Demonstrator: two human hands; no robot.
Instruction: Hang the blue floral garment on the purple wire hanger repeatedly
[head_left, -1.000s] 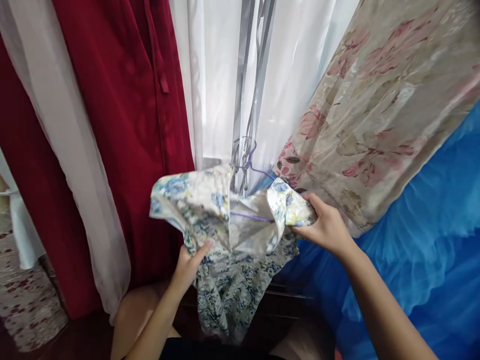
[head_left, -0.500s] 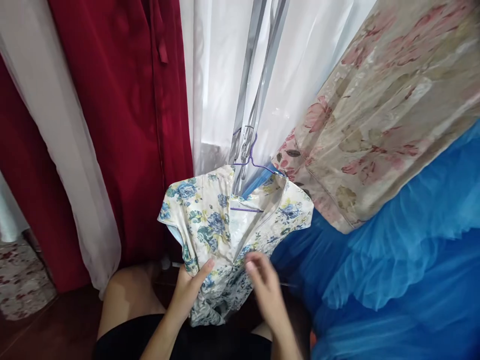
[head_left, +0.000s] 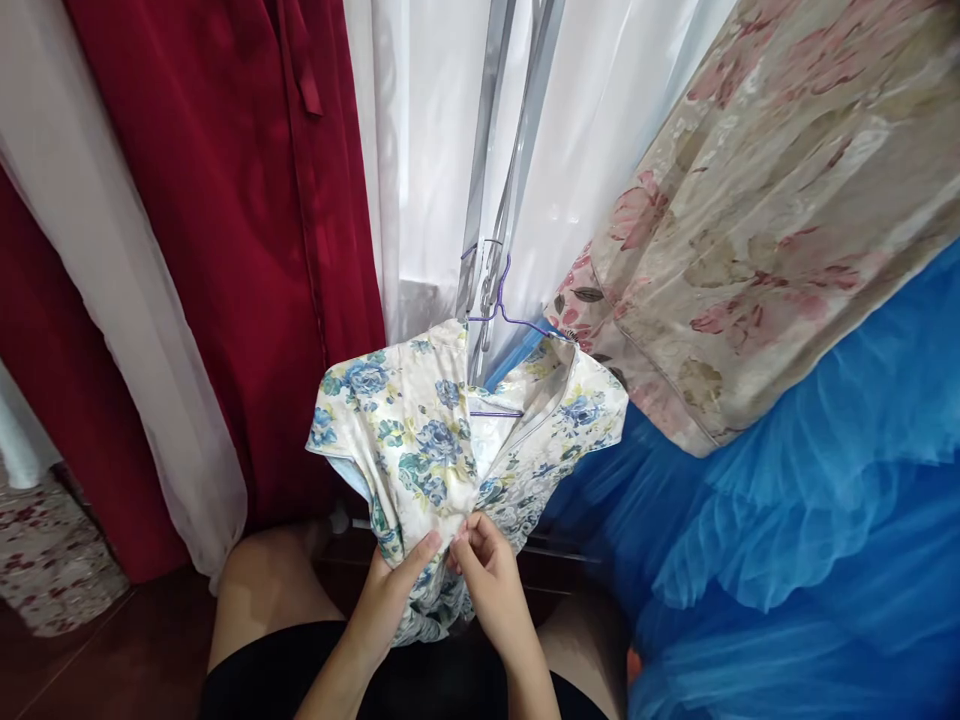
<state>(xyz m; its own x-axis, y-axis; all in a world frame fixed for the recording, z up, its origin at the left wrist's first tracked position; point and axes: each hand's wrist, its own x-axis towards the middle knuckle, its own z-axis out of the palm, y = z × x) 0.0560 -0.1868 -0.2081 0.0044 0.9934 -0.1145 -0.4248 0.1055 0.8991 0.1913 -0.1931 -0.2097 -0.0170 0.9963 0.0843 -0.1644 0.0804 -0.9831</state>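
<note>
A small cream dress with blue flowers [head_left: 420, 440] hangs on a purple wire hanger [head_left: 501, 315] in the middle of the view. My left hand [head_left: 394, 590] grips the dress front from below, thumb on the cloth. My right hand [head_left: 487, 575] is beside it, fingers pinched on the same fabric near the front opening. Both hands meet at the lower middle of the dress, above my knees.
A dark red garment [head_left: 247, 230] and a sheer white one [head_left: 97, 260] hang at the left. White sheer fabric [head_left: 427, 150] and a metal rail upright [head_left: 491, 150] stand behind. A beige floral garment [head_left: 765, 210] and blue tulle [head_left: 810, 520] fill the right.
My right hand let go of the dress's right shoulder and came down to the front, pinching the fabric beside my left hand. The dress now hangs flatter on the hanger.
</note>
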